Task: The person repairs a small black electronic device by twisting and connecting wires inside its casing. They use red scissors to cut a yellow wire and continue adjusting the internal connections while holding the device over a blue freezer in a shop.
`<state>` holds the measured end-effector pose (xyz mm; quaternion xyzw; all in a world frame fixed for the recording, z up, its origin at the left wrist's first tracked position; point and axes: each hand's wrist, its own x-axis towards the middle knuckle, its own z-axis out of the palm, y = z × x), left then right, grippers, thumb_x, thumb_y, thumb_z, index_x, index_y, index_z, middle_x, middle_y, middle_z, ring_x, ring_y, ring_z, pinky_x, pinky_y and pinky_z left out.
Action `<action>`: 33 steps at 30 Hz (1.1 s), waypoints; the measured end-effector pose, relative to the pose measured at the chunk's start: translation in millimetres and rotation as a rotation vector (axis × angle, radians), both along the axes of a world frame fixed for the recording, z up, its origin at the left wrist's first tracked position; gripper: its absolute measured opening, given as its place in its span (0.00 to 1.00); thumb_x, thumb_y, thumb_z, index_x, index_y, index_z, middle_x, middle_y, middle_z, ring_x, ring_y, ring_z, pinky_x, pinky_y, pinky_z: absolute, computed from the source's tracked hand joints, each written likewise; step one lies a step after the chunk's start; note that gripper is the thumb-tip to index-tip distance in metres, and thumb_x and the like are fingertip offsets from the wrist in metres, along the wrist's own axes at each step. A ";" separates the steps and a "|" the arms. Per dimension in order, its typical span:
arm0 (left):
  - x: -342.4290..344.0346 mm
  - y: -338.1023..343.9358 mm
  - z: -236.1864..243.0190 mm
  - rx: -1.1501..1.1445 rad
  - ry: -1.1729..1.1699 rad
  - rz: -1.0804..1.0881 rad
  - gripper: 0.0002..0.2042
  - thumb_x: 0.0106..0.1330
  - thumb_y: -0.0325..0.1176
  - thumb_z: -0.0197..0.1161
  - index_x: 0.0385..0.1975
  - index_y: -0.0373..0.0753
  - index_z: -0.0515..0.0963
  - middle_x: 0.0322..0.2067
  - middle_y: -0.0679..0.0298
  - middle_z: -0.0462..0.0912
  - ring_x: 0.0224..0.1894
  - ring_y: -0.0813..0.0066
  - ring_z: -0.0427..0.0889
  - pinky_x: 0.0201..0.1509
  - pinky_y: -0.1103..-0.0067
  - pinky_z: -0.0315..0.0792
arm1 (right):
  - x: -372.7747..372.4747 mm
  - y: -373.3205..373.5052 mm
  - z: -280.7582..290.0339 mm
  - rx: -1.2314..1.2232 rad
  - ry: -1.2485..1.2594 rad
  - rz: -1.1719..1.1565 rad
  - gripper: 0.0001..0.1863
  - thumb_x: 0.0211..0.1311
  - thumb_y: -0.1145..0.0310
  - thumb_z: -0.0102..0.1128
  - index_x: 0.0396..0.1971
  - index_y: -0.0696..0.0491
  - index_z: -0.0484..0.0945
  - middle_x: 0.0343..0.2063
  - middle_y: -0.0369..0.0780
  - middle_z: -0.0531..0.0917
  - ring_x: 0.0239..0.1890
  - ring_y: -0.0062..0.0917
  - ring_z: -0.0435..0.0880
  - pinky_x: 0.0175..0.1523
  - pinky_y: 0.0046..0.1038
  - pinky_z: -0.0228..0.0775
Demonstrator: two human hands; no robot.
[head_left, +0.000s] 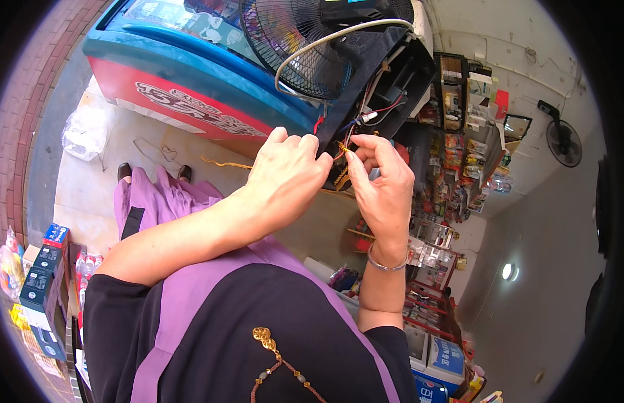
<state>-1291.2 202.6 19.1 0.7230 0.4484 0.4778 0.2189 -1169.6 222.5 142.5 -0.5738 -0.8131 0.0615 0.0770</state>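
Observation:
My left hand (285,168) is closed, its back toward me and its fingertips mostly hidden. From its left side sticks out a loose end of thin orange-yellow cord (225,163). My right hand (380,178), with a bracelet on the wrist, pinches a thin yellow-orange strand (343,149) between thumb and forefinger. The strand runs across the small gap between both hands. Just beyond them is an opened black fan housing (392,80) with thin coloured wires and a white connector (369,117) inside. A black fan grille (302,47) leans beside it, with a pale cable looping over.
A blue and red chest freezer (191,94) stands ahead on the left, under the fan. A white plastic bag (85,133) lies on the pale floor. Stacked boxes (43,289) are at lower left. Stocked shelves (453,154) and a wall fan (564,141) are at right.

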 end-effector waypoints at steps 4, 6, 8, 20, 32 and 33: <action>-4.0 4.4 8.5 0.109 -0.017 0.138 0.03 0.51 0.28 0.63 0.24 0.43 0.75 0.27 0.64 0.67 0.34 0.66 0.70 0.40 0.70 0.60 | 12.4 -0.2 -2.6 0.066 0.123 0.096 0.10 0.53 0.79 0.67 0.36 0.58 0.79 0.28 0.38 0.79 0.24 0.24 0.77 0.33 0.27 0.70; -8.7 7.3 14.9 0.129 0.033 0.204 0.05 0.50 0.29 0.65 0.25 0.42 0.76 0.32 0.62 0.68 0.38 0.65 0.71 0.44 0.70 0.60 | 24.7 2.7 -8.2 0.233 0.198 0.126 0.09 0.54 0.80 0.65 0.36 0.58 0.79 0.30 0.40 0.79 0.26 0.26 0.78 0.35 0.28 0.71; -12.7 9.9 25.1 0.148 0.076 0.251 0.05 0.50 0.29 0.65 0.27 0.42 0.77 0.36 0.60 0.70 0.42 0.64 0.72 0.49 0.69 0.61 | 41.4 6.2 -14.0 0.423 0.215 0.141 0.05 0.57 0.80 0.63 0.34 0.58 0.79 0.32 0.42 0.78 0.31 0.30 0.79 0.38 0.29 0.73; -19.4 30.3 43.8 -0.061 0.103 0.298 0.11 0.50 0.20 0.67 0.35 0.39 0.85 0.42 0.54 0.75 0.42 0.58 0.78 0.44 0.72 0.74 | 67.6 19.4 -75.5 -0.344 1.213 0.085 0.23 0.73 0.66 0.52 0.62 0.61 0.62 0.41 0.37 0.77 0.37 0.14 0.75 0.43 0.17 0.70; -10.5 28.5 39.2 0.022 0.240 0.392 0.11 0.44 0.29 0.73 0.30 0.44 0.86 0.38 0.61 0.75 0.45 0.63 0.74 0.54 0.69 0.62 | 62.6 15.9 -100.6 -0.416 1.551 0.245 0.22 0.70 0.75 0.47 0.61 0.61 0.62 0.41 0.36 0.77 0.42 0.14 0.74 0.51 0.19 0.68; -10.4 28.8 40.1 0.035 0.270 0.389 0.11 0.44 0.29 0.73 0.30 0.44 0.86 0.38 0.61 0.75 0.45 0.63 0.74 0.54 0.69 0.61 | 62.7 15.2 -99.3 -0.400 1.556 0.248 0.22 0.70 0.75 0.47 0.61 0.62 0.62 0.41 0.36 0.77 0.42 0.15 0.75 0.52 0.19 0.68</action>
